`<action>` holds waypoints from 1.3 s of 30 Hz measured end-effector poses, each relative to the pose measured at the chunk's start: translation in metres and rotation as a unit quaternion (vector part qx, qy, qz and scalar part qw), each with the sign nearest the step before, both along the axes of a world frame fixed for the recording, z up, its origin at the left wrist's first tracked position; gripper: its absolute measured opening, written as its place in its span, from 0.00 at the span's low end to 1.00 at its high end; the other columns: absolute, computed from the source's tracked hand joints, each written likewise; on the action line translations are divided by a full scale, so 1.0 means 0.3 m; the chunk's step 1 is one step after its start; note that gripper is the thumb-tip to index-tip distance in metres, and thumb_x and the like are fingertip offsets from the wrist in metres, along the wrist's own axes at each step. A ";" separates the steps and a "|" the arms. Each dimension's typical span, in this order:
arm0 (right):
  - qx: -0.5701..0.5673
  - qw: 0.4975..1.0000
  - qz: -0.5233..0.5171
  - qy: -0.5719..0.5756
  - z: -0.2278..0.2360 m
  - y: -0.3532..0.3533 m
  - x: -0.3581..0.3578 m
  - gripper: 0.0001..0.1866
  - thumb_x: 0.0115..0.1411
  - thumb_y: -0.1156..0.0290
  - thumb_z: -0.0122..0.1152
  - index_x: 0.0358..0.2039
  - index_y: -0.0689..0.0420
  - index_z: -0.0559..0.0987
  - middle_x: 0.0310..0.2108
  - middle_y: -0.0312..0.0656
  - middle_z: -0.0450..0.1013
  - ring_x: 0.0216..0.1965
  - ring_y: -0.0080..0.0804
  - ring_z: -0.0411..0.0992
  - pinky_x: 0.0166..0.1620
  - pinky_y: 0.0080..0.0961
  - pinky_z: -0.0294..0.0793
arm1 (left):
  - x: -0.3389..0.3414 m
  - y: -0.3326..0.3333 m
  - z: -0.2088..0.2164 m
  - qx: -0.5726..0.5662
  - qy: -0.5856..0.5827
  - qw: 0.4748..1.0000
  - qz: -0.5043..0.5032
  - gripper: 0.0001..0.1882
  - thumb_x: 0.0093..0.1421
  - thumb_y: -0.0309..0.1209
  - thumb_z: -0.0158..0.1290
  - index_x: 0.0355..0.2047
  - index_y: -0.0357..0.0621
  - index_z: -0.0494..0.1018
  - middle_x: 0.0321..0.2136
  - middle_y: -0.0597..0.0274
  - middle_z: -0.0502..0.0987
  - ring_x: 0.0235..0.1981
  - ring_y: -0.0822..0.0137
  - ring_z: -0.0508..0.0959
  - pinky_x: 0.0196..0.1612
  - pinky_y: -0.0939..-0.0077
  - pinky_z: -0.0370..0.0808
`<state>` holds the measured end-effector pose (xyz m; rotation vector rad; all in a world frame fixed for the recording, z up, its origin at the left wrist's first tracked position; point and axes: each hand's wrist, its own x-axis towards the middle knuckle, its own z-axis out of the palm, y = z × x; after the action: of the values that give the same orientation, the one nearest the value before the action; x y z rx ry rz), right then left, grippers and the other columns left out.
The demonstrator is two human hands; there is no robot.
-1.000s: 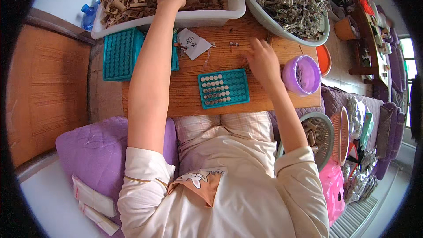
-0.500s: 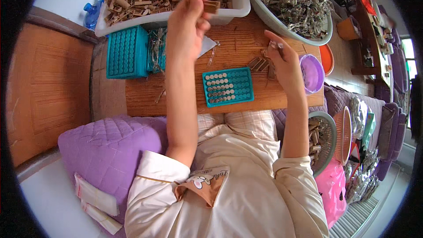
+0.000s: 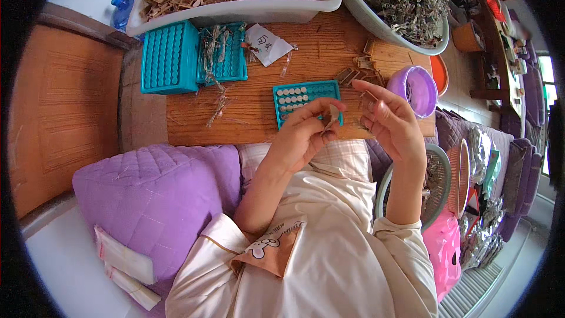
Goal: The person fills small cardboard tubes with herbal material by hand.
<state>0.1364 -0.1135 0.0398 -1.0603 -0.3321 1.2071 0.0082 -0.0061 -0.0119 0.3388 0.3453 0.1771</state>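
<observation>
At the near right corner of the tray point(image 3: 318, 91), the left hand point(image 3: 301, 132) pinches a brown piece point(image 3: 332, 119), long axis roughly near-to-far, while the right hand point(image 3: 396, 125), right of the tray, grips something too small to name.

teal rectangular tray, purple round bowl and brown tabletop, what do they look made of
Teal rectangular tray: probably moulded plastic, fairly matte, with even colour and regular round wells. Purple round bowl: likely plastic; its glossy highlights suggest this, though not certainly. Brown tabletop: wood or wood-look veneer, with visible grain lines and a slight sheen.
</observation>
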 end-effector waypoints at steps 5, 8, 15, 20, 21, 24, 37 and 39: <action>-0.074 0.971 -0.030 -0.227 -0.016 -0.007 -0.021 0.25 0.45 0.70 0.61 0.44 0.63 0.66 0.24 0.29 0.63 0.24 0.12 0.58 0.28 0.10 0.58 | -0.026 0.004 0.002 0.088 0.012 0.996 -0.024 0.23 0.45 0.19 0.35 0.44 0.40 0.60 0.24 0.64 0.66 0.20 0.79 0.63 0.19 0.90 0.58; -0.159 0.932 -0.015 -0.324 0.012 -0.006 -0.051 0.26 0.43 0.69 0.63 0.43 0.63 0.67 0.25 0.30 0.62 0.25 0.12 0.57 0.28 0.10 0.57 | -0.030 0.005 -0.008 0.140 0.020 0.989 0.031 0.21 0.48 0.22 0.37 0.46 0.39 0.58 0.24 0.65 0.66 0.21 0.78 0.62 0.24 0.90 0.60; -0.043 0.989 -0.001 -0.139 -0.001 -0.018 -0.101 0.32 0.51 0.51 0.50 0.47 0.65 0.64 0.24 0.29 0.55 0.24 0.15 0.52 0.27 0.11 0.54 | -0.037 0.006 -0.021 0.037 -0.041 0.992 0.113 0.19 0.54 0.30 0.36 0.46 0.37 0.59 0.28 0.67 0.65 0.28 0.78 0.62 0.35 0.85 0.60; 0.017 0.999 0.039 0.017 0.002 -0.010 -0.132 0.37 0.52 0.44 0.39 0.49 0.67 0.60 0.23 0.29 0.55 0.23 0.16 0.50 0.29 0.13 0.54 | -0.056 -0.001 -0.015 0.126 -0.043 0.982 0.134 0.15 0.55 0.35 0.38 0.40 0.39 0.62 0.27 0.66 0.64 0.27 0.78 0.62 0.33 0.85 0.60; 0.016 0.998 0.031 0.059 0.001 -0.009 -0.135 0.37 0.53 0.45 0.39 0.49 0.67 0.60 0.24 0.29 0.56 0.22 0.16 0.50 0.29 0.14 0.54 | -0.058 -0.003 -0.008 0.125 -0.043 0.982 0.133 0.15 0.55 0.35 0.38 0.40 0.39 0.62 0.27 0.66 0.64 0.27 0.78 0.62 0.33 0.85 0.60; 0.029 0.996 0.066 0.048 -0.028 -0.012 -0.123 0.29 0.55 0.54 0.42 0.48 0.67 0.62 0.25 0.29 0.60 0.23 0.15 0.53 0.30 0.13 0.56 | -0.062 -0.009 0.013 0.159 -0.072 0.977 0.120 0.14 0.54 0.38 0.42 0.35 0.41 0.63 0.25 0.68 0.64 0.26 0.79 0.61 0.30 0.87 0.58; -0.038 0.991 -0.057 -0.113 -0.022 -0.003 -0.171 0.08 0.45 0.83 0.55 0.26 0.60 0.68 0.24 0.31 0.65 0.25 0.12 0.62 0.28 0.09 0.63 | -0.042 -0.026 -0.006 0.079 -0.086 0.991 0.069 0.15 0.50 0.40 0.51 0.31 0.44 0.63 0.20 0.73 0.63 0.20 0.82 0.60 0.22 0.90 0.56; -0.047 0.983 -0.067 -0.164 -0.024 -0.004 -0.174 0.08 0.44 0.84 0.55 0.25 0.61 0.68 0.23 0.32 0.66 0.24 0.13 0.63 0.28 0.09 0.63 | -0.042 -0.026 -0.007 0.085 -0.089 0.990 0.069 0.14 0.50 0.39 0.51 0.31 0.44 0.63 0.20 0.73 0.63 0.19 0.82 0.60 0.22 0.89 0.56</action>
<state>0.0841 -0.1146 0.0327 -1.3464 -0.4525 0.9334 -0.0044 -0.0140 -0.0140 0.4653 0.1764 0.3717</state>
